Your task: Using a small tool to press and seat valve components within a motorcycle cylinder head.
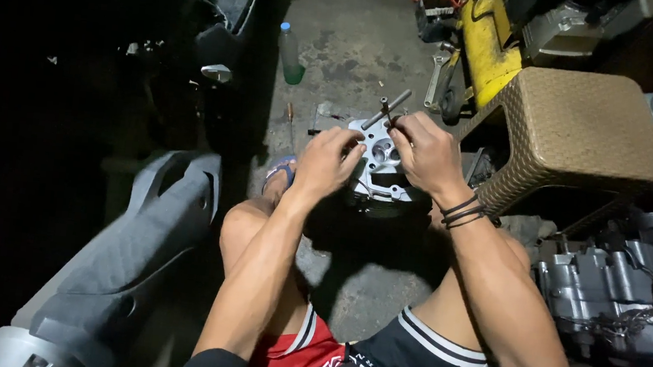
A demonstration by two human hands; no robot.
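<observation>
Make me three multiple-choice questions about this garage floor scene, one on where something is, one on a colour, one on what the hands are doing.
1. Where does the plastic bottle stand?
A. on the woven stool
B. on the concrete floor beyond the hands
C. in the person's lap

2. What colour is the woven stool?
A. tan
B. bright blue
C. white

3. What are the two hands doing?
A. resting flat on the knees
B. both on the metal engine part, fingers at its top
C. one holding the bottle

Answers: 1 B, the bottle stands upright on the floor past the work. 2 A, the stool's weave is tan. 3 B, the left hand and right hand both grip the silver engine part, beside the rod-shaped tool sticking out of it.
</observation>
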